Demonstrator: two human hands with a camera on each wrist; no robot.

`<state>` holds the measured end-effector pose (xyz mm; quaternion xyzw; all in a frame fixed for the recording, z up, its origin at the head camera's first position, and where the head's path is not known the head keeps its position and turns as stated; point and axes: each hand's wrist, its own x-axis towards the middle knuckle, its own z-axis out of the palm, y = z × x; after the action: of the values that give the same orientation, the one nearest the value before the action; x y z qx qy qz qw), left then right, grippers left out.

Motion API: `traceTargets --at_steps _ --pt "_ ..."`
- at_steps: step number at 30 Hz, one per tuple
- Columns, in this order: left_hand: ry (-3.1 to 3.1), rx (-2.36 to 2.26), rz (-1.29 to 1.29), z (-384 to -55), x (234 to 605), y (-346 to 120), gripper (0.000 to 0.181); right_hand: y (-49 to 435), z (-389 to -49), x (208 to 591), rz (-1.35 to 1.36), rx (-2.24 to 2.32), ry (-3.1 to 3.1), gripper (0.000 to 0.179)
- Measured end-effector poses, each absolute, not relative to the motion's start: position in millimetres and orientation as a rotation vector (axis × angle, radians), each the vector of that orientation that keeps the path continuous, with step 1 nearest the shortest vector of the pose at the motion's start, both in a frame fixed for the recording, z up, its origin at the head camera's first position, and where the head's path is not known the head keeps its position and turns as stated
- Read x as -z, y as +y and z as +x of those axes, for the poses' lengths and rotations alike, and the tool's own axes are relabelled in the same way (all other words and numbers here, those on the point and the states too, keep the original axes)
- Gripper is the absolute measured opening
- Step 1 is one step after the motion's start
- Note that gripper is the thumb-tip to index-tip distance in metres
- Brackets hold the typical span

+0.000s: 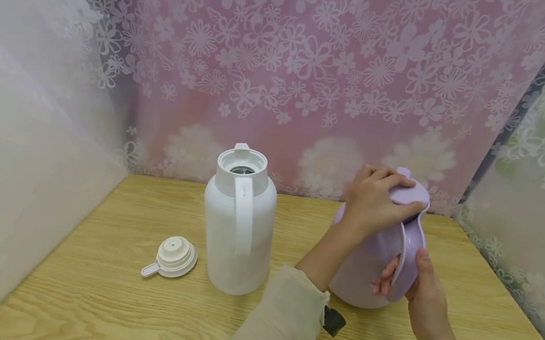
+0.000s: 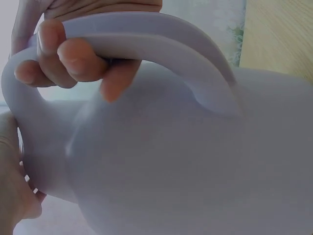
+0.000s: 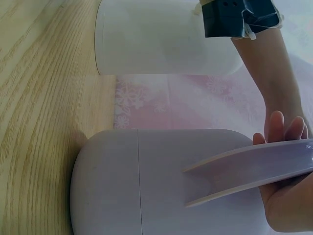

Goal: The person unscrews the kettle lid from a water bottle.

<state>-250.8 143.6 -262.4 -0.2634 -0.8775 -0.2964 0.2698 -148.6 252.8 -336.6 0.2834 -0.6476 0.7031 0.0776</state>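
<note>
A lilac vacuum jug [image 1: 359,274] stands on the right side of the table, its rounded body also filling much of the left wrist view. My right hand [image 1: 427,299] grips its curved handle [image 1: 410,266]; in the left wrist view the right hand's fingers [image 2: 80,58] wrap around that handle. Over the top, my left hand [image 1: 373,199] grips the lilac lid [image 1: 408,194], thumb on the handle side and fingers across the far side. The left palm and forearm hide part of the jug's neck.
Left of the lilac jug stands a white jug [image 1: 258,242] with its mouth uncovered and its handle facing me. A cream stopper [image 1: 176,254] with a small tab lies beside it on the wooden table [image 1: 132,311]. Flowered curtain [image 1: 288,81] hangs close behind.
</note>
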Motion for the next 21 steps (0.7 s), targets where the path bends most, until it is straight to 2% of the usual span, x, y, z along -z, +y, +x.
traceTargets --at_steps 11,21 --pt "-2.377 0.647 -0.568 -243.5 253.3 153.6 0.043 252.9 -148.0 333.9 0.840 -2.111 -1.928 0.056" --pt "-2.354 0.659 -0.612 -244.8 260.8 149.1 0.045 252.8 -148.3 336.5 0.887 -2.154 -1.872 0.056"
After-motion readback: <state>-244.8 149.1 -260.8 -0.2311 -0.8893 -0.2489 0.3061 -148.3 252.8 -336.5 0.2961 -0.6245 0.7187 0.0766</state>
